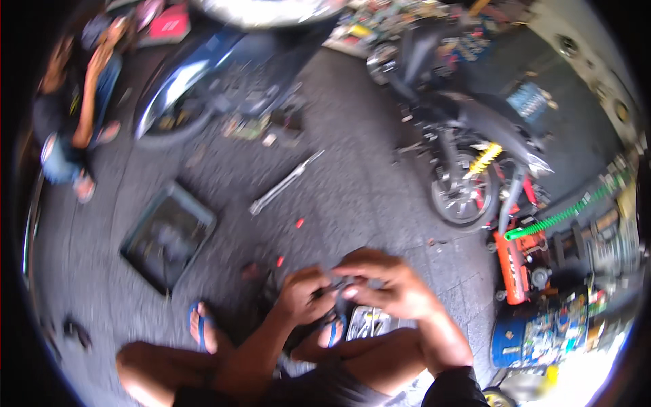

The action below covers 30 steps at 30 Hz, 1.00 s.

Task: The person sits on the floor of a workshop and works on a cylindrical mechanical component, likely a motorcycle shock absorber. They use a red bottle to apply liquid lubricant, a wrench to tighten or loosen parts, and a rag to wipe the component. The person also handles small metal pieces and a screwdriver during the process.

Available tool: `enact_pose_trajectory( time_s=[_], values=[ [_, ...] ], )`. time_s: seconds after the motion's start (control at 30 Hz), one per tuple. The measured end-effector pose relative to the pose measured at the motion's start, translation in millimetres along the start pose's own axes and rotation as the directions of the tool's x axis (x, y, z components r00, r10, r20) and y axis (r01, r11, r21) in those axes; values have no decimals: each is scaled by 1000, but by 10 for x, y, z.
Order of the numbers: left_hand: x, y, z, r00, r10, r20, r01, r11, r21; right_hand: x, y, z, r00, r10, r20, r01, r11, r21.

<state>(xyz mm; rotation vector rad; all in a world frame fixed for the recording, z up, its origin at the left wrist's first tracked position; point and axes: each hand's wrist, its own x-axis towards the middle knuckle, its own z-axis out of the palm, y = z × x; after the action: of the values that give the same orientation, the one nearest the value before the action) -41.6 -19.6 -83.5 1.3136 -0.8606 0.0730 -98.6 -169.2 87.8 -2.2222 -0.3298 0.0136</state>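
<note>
My left hand (302,296) is closed, with its fingers curled in toward my right hand (385,281). The right fingers and thumb pinch together against the left fingertips. Between them sits a small dark part (347,281), too blurred to name. Below my hands, beside my foot, lies an open tray of small metal pieces (368,321). Two small red pieces (300,222) lie on the floor just beyond my left hand. A long metal tool (287,183), whose exact kind is blurred, rests farther off on the floor.
A dark rectangular tub (169,234) stands at the left. Ahead is a dark scooter (210,85), and a black motorcycle (461,122) with a yellow spring stands to the right. An orange floor jack (512,268) and a blue drum (532,332) are at the right. Two people (74,115) sit far left.
</note>
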Motion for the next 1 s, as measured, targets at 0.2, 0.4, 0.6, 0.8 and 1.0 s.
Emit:
enact_pose_trajectory(
  time_s=[0.2, 0.4, 0.6, 0.8, 1.0],
  values=[
    [-11, 176, 62, 998, -53, 22, 53, 998, -30, -140, -250, 26, 999, -31, -34, 9, 858, -514],
    [-18, 228, 67, 992, -61, -111, 64, 998, 20, -231, -343, 262, 974, 99, -206, -198, 815, -544],
    [35, 125, 281, 949, -52, -311, 88, 991, 104, -138, -182, 254, 968, -12, -250, -156, 753, -639],
    [313, 51, 517, 860, -34, -510, 196, 944, 267, -44, -134, 359, 883, 91, -461, -427, 566, -705],
    [274, 35, 427, 924, -130, -359, 200, 966, 164, -61, 71, 256, 906, 18, -423, -261, 811, -524]
  ],
)
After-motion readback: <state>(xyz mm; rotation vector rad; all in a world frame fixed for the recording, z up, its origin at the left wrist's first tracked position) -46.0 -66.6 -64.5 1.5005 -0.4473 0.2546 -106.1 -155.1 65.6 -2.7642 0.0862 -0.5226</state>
